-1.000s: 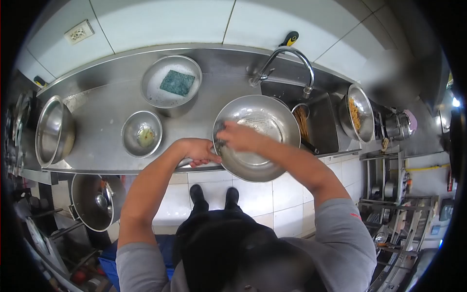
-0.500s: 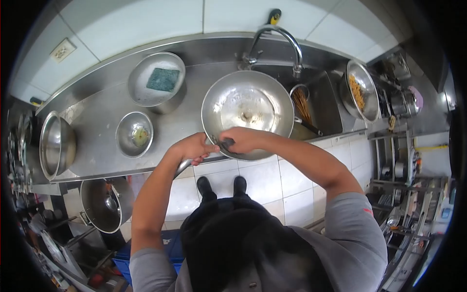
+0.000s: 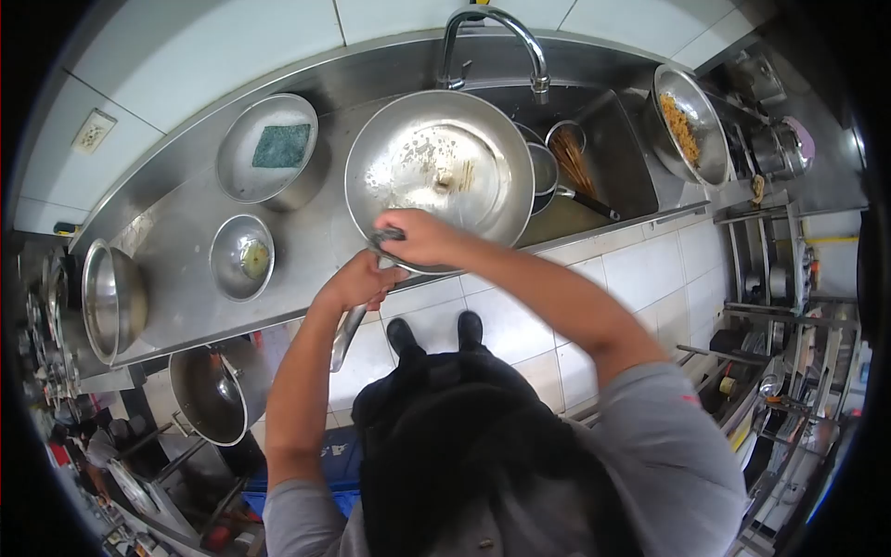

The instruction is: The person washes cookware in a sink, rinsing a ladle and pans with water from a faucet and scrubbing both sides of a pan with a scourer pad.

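Note:
A large shiny metal pan [image 3: 445, 172] is tilted over the counter's front edge and the sink's left part. My left hand [image 3: 359, 281] is closed round its long metal handle, close to the rim. Pressed to the pan's inner wall above that handle is a dark grey scrubber [image 3: 388, 236], pinched in my right hand [image 3: 415, 236]. Wet streaks and droplets show on the pan's inside. To the left stand a small metal bowl [image 3: 228, 269] with a yellowish-green thing in it and a larger pot [image 3: 230, 172] with a green scouring pad [image 3: 281, 147] in whitish liquid.
The sink [image 3: 620, 153] holds a strainer with brown sticks [image 3: 572, 158] and a black-handled pan, under a curved faucet [image 3: 497, 13]. At right is a bowl of orange-brown food [image 3: 679, 130]. An empty bowl [image 3: 113, 299] stands far left, a deep pot [image 3: 209, 399] below the counter.
The camera view has shifted and turned. My right hand with the scrubber has moved from inside the pan to its rim near the handle, then slightly up the wall. My left hand keeps its hold.

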### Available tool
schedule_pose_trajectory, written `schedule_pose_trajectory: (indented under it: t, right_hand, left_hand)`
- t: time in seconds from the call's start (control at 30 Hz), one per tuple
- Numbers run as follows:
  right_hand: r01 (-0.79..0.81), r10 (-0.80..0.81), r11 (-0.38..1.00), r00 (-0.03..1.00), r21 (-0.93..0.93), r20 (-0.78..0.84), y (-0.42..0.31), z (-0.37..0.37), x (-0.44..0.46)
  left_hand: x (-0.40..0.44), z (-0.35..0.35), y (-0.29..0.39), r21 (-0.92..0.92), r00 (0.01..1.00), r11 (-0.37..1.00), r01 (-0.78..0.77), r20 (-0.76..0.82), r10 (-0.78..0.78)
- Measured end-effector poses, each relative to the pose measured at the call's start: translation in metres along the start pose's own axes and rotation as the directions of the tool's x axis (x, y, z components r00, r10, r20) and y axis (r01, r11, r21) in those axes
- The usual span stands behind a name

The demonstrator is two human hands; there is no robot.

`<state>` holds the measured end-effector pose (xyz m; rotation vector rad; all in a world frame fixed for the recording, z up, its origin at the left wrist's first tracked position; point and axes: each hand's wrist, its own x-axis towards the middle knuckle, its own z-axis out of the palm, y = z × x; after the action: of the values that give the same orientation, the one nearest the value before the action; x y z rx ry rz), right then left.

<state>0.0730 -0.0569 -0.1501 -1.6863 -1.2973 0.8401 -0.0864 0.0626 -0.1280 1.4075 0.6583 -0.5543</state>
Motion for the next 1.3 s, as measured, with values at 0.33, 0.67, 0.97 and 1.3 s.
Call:
schedule_pose_trajectory:
  t: [0.33,0.67,0.97,1.3]
  right_hand:
    - [-0.157,0.191,0.967,0.968,-0.199,0.164,-0.006,-0.042,-0.043]
    - [-0.255,0.243,0.927,0.967,-0.274,-0.08,0.004,-0.039,-0.067]
    - [-0.169,0.063,0.783,0.979,-0.598,-0.194,0.025,-0.024,-0.062]
    - [0.167,-0.286,0.716,0.956,-0.678,-0.067,0.011,-0.052,-0.07]
  left_hand:
    - [0.007,0.004,0.003,-0.026,0.996,0.996,-0.084,-0.013,0.084]
    - [0.015,0.026,0.005,0.027,0.968,0.982,-0.185,-0.165,0.187]
    - [-0.001,0.042,0.003,-0.078,0.968,0.987,-0.143,-0.219,0.123]
    - [-0.008,0.052,-0.004,0.0,0.93,0.981,-0.193,-0.319,0.183]
